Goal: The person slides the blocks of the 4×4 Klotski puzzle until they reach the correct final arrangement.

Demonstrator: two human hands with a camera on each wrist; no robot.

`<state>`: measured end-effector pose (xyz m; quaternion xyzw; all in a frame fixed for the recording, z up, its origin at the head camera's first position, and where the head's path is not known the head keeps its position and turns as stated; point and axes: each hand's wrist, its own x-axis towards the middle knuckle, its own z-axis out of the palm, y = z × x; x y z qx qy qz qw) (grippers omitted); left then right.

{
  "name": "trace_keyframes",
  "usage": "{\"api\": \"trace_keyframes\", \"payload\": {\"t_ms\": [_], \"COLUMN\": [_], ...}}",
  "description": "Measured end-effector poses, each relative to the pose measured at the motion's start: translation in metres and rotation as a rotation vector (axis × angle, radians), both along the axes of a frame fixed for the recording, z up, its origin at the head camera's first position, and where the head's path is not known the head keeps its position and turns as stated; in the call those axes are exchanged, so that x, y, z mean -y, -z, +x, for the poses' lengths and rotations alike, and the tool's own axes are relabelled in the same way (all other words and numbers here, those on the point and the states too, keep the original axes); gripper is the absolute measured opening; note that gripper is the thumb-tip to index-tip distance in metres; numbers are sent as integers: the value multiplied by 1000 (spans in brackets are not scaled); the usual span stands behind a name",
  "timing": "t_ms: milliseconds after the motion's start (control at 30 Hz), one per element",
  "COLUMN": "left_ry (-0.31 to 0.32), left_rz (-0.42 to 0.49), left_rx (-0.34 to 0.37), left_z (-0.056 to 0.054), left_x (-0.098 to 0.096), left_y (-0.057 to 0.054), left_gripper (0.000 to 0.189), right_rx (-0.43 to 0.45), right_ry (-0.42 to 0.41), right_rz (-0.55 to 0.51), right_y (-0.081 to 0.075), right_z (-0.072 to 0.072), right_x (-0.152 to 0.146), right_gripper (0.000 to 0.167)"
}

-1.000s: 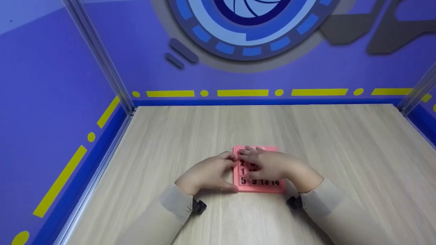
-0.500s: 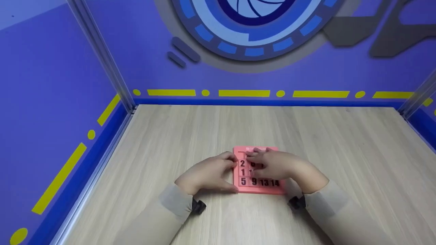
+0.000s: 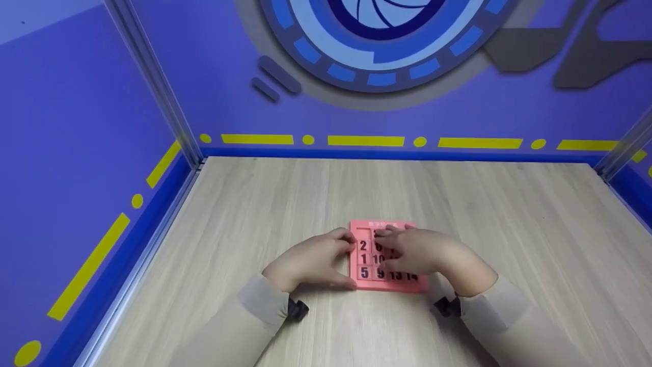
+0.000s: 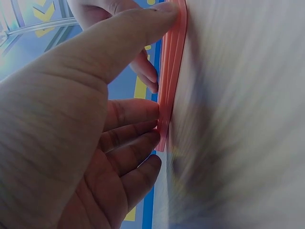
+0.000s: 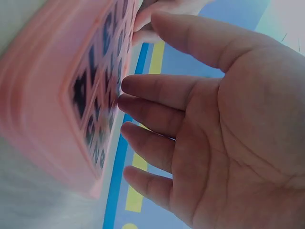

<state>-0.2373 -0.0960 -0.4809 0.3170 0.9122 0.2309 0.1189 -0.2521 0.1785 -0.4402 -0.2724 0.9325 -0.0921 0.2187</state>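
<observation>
A pink sliding number puzzle (image 3: 356,288) lies flat on the table between both hands, with black numbers on its tiles. Its top-left slot is bare; 2, 1 and 5 run down the column below. My left hand (image 3: 308,260) touches the board's left side, thumb at the near corner and fingertips farther up the edge, as the left wrist view shows. Over the tiles hovers my right hand (image 3: 420,250), fingers extended toward the upper rows and hiding much of the right side. Its fingertips (image 5: 127,86) are at the tile faces; whether they touch is unclear.
The light wood table (image 3: 254,204) spreads around the puzzle. Purple-blue panels (image 3: 326,117) with yellow dashes stand at its back and sides. A metal post (image 3: 163,86) marks the back-left corner.
My right hand has shifted right across the tiles, uncovering the bare top-left slot and more numbers. My left hand has stayed at the board's left edge.
</observation>
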Motion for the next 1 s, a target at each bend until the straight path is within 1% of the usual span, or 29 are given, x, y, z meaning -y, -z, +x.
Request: {"api": "trace_keyframes", "payload": {"t_ms": [100,233,400,533,700,833,1000], "left_ry": [5,7,8,5,2,1,4], "left_rz": [-4,-10,-10,-13,-14,-10,-13], "left_rx": [-1,-6,-13,-23,-5,10,4], "left_z": [0,0,0,0,0,0,-1], "left_x": [-1,-2,-1,0,0,0,0], "left_y": [0,0,0,1,1,1,-1], "left_gripper": [83,85,83,80,80,82,84], "right_rx": [15,10,11,10,19,26,35], "right_ry": [-31,-77,-85,-72,-56,-49,-55], "right_rz": [-4,-13,13,21,6,-22,-64], "right_y": [-1,-2,-2,-1,5,13,18], "right_z": [8,16,21,18,12,4,-6], "right_x": [3,8,13,14,11,7,1], "right_gripper": [72,70,69,70,72,74,76]}}
